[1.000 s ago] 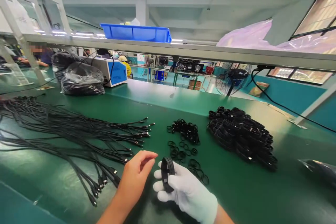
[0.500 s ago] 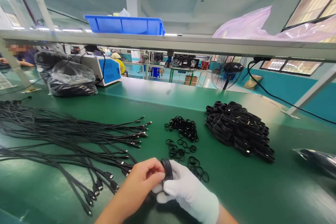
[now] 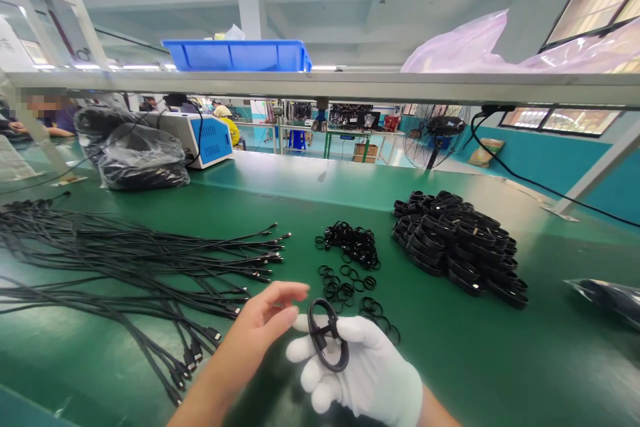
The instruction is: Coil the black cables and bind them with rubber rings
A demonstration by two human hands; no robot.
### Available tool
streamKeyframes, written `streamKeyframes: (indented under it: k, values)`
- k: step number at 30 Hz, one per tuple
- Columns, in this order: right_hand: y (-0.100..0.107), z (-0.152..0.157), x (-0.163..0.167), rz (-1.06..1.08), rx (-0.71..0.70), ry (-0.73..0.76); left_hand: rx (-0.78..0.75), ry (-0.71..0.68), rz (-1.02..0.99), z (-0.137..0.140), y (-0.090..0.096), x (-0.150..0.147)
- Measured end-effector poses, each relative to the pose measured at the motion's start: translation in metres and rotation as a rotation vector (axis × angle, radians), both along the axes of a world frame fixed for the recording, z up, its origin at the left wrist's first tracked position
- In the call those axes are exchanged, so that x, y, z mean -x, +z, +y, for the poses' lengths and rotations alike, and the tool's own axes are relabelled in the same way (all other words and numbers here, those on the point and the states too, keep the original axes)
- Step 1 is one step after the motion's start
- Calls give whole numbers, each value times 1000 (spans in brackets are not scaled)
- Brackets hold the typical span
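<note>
- We see the right hand (image 3: 365, 360), white-gloved, grasping a coiled black cable (image 3: 319, 339) above the near part of the green table (image 3: 280, 200), its thumb against the coil.
- We see the bare left hand (image 3: 267, 317) holding nothing, thumb and fingers parted, just left of the coil.
- To the left we have many loose black cables (image 3: 125, 247) spread across the table.
- Beyond the right hand we find scattered black rings (image 3: 345, 293), with a denser heap of rings (image 3: 353, 243) farther off.
- To the right we see a large pile of coiled cables (image 3: 455, 243).
</note>
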State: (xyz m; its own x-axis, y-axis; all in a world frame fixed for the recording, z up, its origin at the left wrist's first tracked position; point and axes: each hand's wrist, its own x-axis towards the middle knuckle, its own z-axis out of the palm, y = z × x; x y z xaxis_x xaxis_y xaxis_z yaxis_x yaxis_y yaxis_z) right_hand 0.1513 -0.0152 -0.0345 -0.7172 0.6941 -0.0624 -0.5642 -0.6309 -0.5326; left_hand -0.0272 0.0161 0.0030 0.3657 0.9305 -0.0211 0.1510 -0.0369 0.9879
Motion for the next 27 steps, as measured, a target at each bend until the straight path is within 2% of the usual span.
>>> streamKeyframes:
  k: [2,4,9,13,17,19,24,27]
  values:
    - [-1,-1,0,21,22,97,75,-141,-116,3,-6,1]
    - [-4,-1,2,16,28,134,121,-233,-205,4,-10,1]
    - [-19,-3,9,-46,-52,-100,118,-181,-182,7,-15,0]
    - [-18,-2,9,-90,-109,-123,106,-170,-152,8,-12,0]
    - [-2,-1,8,-378,-216,-216,41,-111,-40,7,-4,-4]
    - [2,-1,8,-455,-217,-237,-8,-56,4,8,-2,-8]
    - [-3,3,7,-325,-196,-246,-41,207,55,19,-12,-9]
    - [2,6,5,-316,-198,-289,-60,268,127,28,-26,-2]
